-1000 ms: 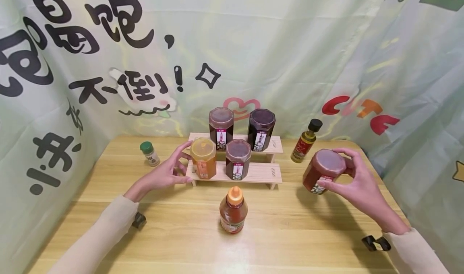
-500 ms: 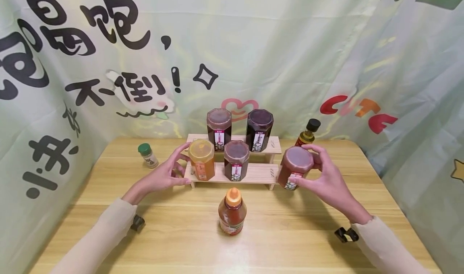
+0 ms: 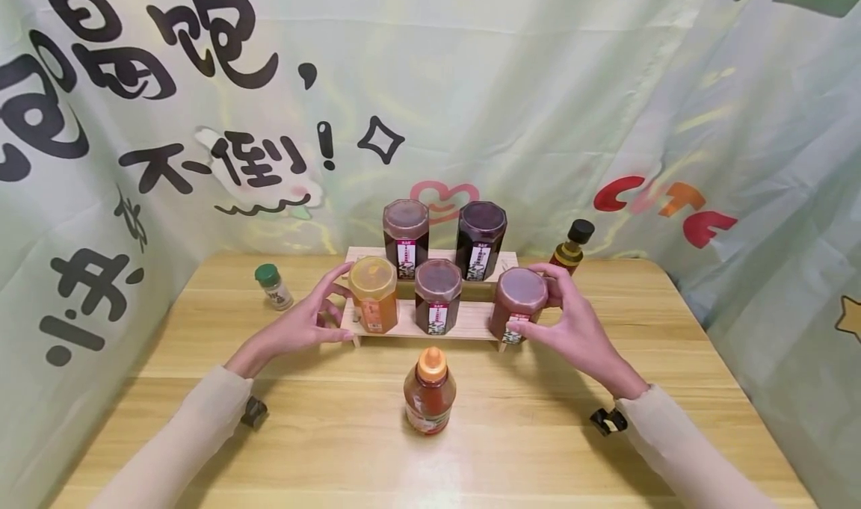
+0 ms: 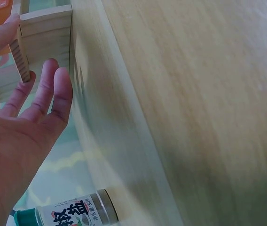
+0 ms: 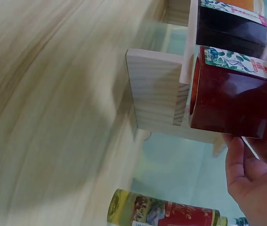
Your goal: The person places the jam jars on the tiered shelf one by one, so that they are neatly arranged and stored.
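A stepped two-tier wooden stand [image 3: 479, 311] stands on the table. My left hand [image 3: 304, 321] holds the left end of its lower tier, thumb at the front edge and a finger behind, beside an amber jar [image 3: 374, 300]. In my right hand [image 3: 572, 328] is a dark red jar [image 5: 239, 96], gripped between thumb and fingers at the lower tier's right end. Its base is at the board; whether it fully rests there I cannot tell. A dark jar [image 3: 438, 300] stands between these two. Two more dark jars, the left one [image 3: 406, 244] and the right one [image 3: 481, 244], occupy the upper tier.
An orange-capped squeeze bottle [image 3: 430, 397] stands in front of the stand. To the left is a green-capped seasoning shaker [image 3: 274, 288]. Behind my right hand, a black-capped oil bottle [image 3: 569, 249] is partly hidden. A printed curtain [image 3: 511, 105] hangs behind the table.
My right hand has carried the dark red jar leftward from the right side of the table to the lower tier's right end. The left hand has stayed at the stand.
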Action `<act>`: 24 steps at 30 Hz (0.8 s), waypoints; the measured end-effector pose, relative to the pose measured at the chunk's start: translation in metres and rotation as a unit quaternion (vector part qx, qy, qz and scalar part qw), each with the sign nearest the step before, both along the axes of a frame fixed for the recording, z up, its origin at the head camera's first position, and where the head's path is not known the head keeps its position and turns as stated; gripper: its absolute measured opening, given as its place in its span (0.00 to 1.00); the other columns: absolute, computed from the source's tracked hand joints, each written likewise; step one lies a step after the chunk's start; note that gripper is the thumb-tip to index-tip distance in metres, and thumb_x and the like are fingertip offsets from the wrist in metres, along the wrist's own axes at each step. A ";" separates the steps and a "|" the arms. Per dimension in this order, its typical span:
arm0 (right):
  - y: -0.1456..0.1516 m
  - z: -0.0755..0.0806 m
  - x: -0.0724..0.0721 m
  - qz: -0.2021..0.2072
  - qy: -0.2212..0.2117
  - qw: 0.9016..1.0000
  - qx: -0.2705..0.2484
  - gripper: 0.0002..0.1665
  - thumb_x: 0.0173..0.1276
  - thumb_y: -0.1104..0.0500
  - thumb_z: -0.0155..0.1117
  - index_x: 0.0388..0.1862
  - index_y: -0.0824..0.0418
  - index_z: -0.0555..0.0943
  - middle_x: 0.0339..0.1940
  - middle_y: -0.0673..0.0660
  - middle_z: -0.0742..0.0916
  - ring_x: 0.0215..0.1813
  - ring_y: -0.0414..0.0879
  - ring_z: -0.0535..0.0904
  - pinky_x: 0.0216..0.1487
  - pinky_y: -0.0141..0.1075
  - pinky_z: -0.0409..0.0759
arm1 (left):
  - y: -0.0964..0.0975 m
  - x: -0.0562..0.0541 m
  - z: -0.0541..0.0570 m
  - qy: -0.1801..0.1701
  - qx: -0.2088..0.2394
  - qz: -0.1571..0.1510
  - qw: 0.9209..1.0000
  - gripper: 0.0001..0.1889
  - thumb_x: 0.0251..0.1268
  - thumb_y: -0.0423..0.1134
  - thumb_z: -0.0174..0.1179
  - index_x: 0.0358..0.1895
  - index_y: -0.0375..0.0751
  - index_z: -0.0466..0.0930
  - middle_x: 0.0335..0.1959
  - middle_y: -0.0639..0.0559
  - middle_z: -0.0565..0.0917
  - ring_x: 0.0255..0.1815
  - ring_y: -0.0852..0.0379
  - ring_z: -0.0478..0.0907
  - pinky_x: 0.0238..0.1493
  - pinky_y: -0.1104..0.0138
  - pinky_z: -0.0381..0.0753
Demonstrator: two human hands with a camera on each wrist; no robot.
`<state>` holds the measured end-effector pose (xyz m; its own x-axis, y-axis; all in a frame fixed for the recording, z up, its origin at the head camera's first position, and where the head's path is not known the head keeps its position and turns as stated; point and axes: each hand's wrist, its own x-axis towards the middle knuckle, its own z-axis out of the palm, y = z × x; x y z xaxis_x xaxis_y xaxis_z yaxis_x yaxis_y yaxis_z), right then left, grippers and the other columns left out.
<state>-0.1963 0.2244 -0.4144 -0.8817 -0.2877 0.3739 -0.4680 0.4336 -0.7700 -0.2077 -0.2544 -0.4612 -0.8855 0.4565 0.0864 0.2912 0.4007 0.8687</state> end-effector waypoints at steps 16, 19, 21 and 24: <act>-0.010 -0.005 -0.007 0.004 -0.008 1.000 0.008 0.58 0.59 0.58 0.90 0.84 0.48 0.67 0.58 0.58 0.90 0.47 0.51 0.86 0.55 0.61 0.80 | -0.001 0.001 0.001 -0.001 0.006 -0.001 1.000 0.67 0.61 0.30 0.81 0.92 0.61 0.39 0.72 0.32 0.70 0.46 0.42 0.82 0.45 0.56 0.88; -0.011 -0.007 -0.007 0.000 -0.007 1.000 0.009 0.59 0.59 0.59 0.90 0.84 0.47 0.67 0.58 0.60 0.90 0.47 0.52 0.86 0.54 0.63 0.80 | -0.001 0.001 0.001 -0.002 0.006 -0.004 1.000 0.67 0.61 0.30 0.81 0.92 0.62 0.39 0.72 0.32 0.70 0.46 0.42 0.82 0.45 0.56 0.88; -0.012 -0.008 -0.008 -0.002 -0.004 1.000 0.012 0.59 0.59 0.59 0.90 0.84 0.47 0.66 0.58 0.60 0.90 0.47 0.52 0.86 0.54 0.62 0.81 | 0.000 0.001 0.001 0.000 0.007 -0.006 1.000 0.67 0.61 0.30 0.81 0.92 0.62 0.39 0.72 0.32 0.70 0.46 0.42 0.82 0.44 0.56 0.88; -0.013 -0.009 -0.010 -0.004 0.000 1.000 0.014 0.59 0.59 0.59 0.90 0.85 0.47 0.66 0.58 0.61 0.90 0.47 0.52 0.86 0.51 0.62 0.82 | 0.000 0.001 0.002 0.005 0.007 -0.007 1.000 0.67 0.61 0.30 0.81 0.92 0.61 0.39 0.72 0.32 0.70 0.46 0.41 0.82 0.43 0.57 0.88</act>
